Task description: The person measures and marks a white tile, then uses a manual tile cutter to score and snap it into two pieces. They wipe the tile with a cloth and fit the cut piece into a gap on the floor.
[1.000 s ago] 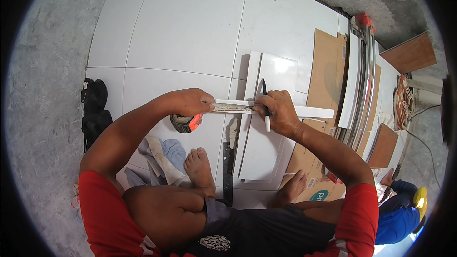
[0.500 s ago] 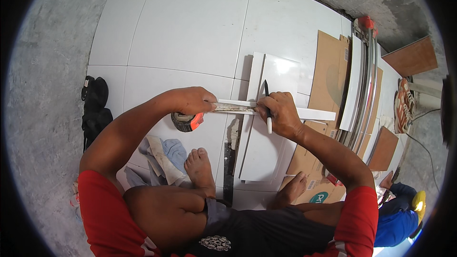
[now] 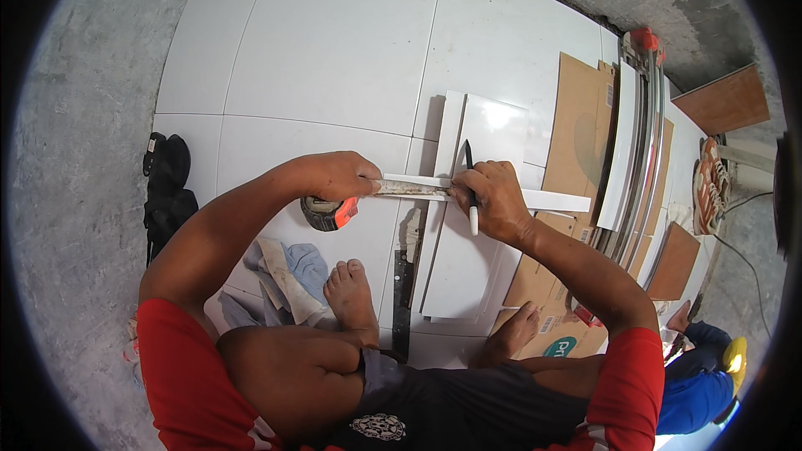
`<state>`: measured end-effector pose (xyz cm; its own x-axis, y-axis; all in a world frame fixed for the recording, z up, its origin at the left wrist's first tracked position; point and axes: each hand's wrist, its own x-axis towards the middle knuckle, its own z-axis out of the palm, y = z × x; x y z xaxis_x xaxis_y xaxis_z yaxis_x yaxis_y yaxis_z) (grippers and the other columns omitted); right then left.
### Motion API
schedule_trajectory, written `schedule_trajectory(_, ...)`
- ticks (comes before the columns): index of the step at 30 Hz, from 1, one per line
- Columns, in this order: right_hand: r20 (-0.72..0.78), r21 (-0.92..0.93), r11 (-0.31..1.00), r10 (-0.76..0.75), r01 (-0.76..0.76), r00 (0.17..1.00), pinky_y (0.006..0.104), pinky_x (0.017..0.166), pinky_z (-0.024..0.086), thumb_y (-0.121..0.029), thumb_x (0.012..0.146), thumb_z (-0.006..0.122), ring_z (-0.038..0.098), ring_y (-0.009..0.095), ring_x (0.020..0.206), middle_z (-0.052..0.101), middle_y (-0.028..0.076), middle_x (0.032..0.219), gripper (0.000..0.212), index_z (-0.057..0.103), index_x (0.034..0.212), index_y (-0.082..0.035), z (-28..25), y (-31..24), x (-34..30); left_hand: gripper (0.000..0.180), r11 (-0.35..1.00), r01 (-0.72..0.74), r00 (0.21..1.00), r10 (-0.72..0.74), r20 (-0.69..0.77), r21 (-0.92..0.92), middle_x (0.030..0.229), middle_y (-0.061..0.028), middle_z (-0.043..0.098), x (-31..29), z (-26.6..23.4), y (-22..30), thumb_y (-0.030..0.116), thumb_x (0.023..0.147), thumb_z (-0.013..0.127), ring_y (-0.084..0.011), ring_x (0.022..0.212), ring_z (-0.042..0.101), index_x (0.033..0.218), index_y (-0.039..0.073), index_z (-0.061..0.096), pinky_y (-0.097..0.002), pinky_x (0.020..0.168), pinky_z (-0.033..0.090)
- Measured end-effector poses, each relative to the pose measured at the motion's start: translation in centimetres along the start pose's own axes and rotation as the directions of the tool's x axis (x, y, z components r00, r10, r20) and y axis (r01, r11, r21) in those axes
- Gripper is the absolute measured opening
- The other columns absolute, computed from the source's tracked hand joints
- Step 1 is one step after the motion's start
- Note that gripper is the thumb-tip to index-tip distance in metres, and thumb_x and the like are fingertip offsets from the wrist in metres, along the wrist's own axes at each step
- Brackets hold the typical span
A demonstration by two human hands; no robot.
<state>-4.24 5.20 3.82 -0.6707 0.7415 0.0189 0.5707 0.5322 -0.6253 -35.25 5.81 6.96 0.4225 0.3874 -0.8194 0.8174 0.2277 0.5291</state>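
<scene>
My left hand (image 3: 338,176) is closed at the left end of a narrow white tile strip (image 3: 555,200), with a black and orange tape measure (image 3: 329,214) just below its fingers. The worn tape blade (image 3: 409,189) stretches along the strip between my two hands. Closed over the strip and the blade's other end, my right hand (image 3: 494,198) also grips a black and white pen (image 3: 474,219), dark tip pointing away from me. Its fingers hide the blade's end. Beneath lie stacked white tiles (image 3: 461,271).
Flattened cardboard (image 3: 576,117) and a long rail tile cutter (image 3: 643,142) lie to the right, near brown tile pieces (image 3: 673,262) and a shoe (image 3: 710,188). Cloths (image 3: 306,271) lie by my left foot. Black footwear (image 3: 170,188) stands at left. Another person's blue clothing (image 3: 693,388) shows at lower right.
</scene>
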Motion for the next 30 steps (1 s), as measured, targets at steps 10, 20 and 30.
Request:
schedule_trajectory(10,-0.011,0.008,1.0,-0.009,0.009,1.0,0.0422,0.077,0.039,-0.012,0.084,0.073,0.059,0.029,0.078,0.062,0.008,0.08,0.012,0.068,0.095,-0.011,-0.02,-0.01,0.08,0.039,1.0,0.008,1.0,-0.008,0.012,-0.019,0.091,-0.0144,0.068,0.18,-0.01,-0.16,0.036,0.1,0.05,-0.0256,0.086,0.062,0.112,0.005,0.069,-0.0406,0.081,0.049)
schedule_trajectory(20,-0.008,0.007,1.0,-0.009,0.009,1.0,0.0426,0.077,0.039,-0.013,0.084,0.074,0.059,0.029,0.078,0.061,0.008,0.079,0.012,0.068,0.094,-0.011,-0.05,-0.06,0.06,0.037,1.0,0.015,1.0,-0.014,0.027,-0.023,0.089,-0.0139,0.068,0.04,-0.11,0.17,0.036,0.098,0.05,-0.0246,0.083,0.063,0.108,0.005,0.068,-0.0403,0.078,0.049)
schedule_trajectory(30,-0.007,0.006,1.0,-0.004,0.004,1.0,0.0422,0.077,0.039,-0.014,0.083,0.075,0.059,0.03,0.078,0.061,0.009,0.079,0.013,0.069,0.094,-0.01,0.17,0.09,0.02,0.038,1.0,-0.004,1.0,0.004,0.01,0.011,0.091,-0.014,0.068,0.63,0.22,-0.52,0.037,0.099,0.049,-0.0255,0.084,0.062,0.108,0.006,0.069,-0.0411,0.081,0.049)
